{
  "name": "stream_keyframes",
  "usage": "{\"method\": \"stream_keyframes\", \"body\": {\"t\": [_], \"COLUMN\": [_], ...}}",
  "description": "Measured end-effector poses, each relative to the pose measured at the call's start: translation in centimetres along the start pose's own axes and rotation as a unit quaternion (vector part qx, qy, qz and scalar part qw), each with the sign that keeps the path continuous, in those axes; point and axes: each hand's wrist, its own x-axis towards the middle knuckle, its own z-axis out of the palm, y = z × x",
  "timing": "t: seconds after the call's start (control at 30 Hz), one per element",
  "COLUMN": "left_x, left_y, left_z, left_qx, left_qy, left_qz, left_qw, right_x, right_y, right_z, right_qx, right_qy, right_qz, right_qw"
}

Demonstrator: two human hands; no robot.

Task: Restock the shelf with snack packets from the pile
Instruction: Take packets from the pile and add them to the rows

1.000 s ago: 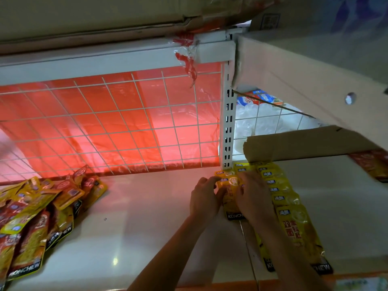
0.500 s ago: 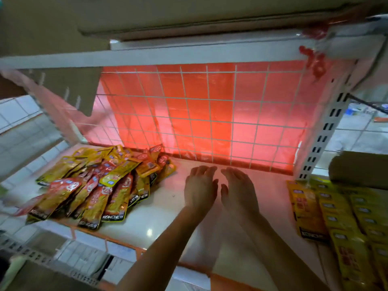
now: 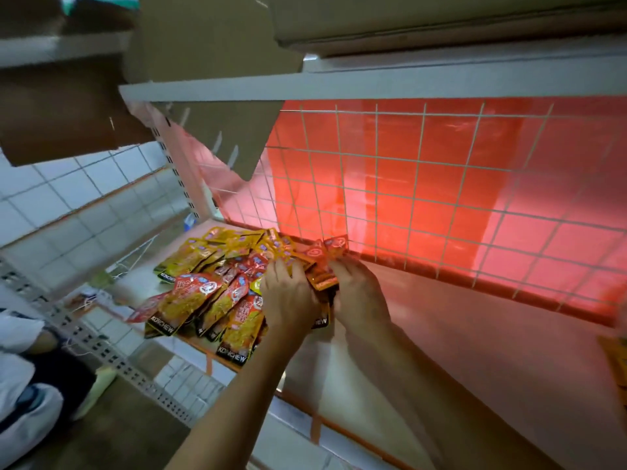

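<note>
A loose pile of red and yellow snack packets (image 3: 217, 283) lies at the left end of the white shelf (image 3: 458, 334). Both my hands are at the pile's right edge. My left hand (image 3: 288, 300) lies over the packets with its fingers curled on them. My right hand (image 3: 359, 293) grips the side of an orange-red packet (image 3: 322, 262) that sticks up between the two hands. Part of that packet is hidden by my fingers.
A white wire grid (image 3: 424, 198) backed by red sheet closes the shelf's rear. A cardboard flap (image 3: 220, 79) hangs from the shelf above. A yellow packet edge (image 3: 615, 361) shows at far right. Tiled floor (image 3: 51, 205) and a person's clothing (image 3: 20, 385) lie at left.
My view swung left from the arranged yellow row to the pile. My hands left that row, crossed the bare shelf open, and now take hold of packets at the pile.
</note>
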Motion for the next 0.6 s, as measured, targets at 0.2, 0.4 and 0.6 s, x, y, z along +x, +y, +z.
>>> {"method": "stream_keyframes", "body": {"t": [0.2, 0.4, 0.6], "left_x": [0.2, 0.3, 0.5], "left_y": [-1.7, -1.4, 1.0], "left_z": [0.4, 0.3, -1.1], "left_qx": [0.023, 0.000, -0.171], "left_qy": [-0.038, 0.003, 0.073], "left_qz": [-0.037, -0.005, 0.048], "left_qw": [0.998, 1.000, 0.981], "right_x": [1.9, 1.3, -0.2], "right_y": [0.5, 1.1, 2.0], "right_z": [2.5, 1.8, -2.8], "right_qx": [-0.081, -0.029, 0.139], "right_qy": [-0.109, -0.018, 0.090], "right_qz": [-0.002, 0.005, 0.024], "right_qw": [0.991, 0.999, 0.986]}}
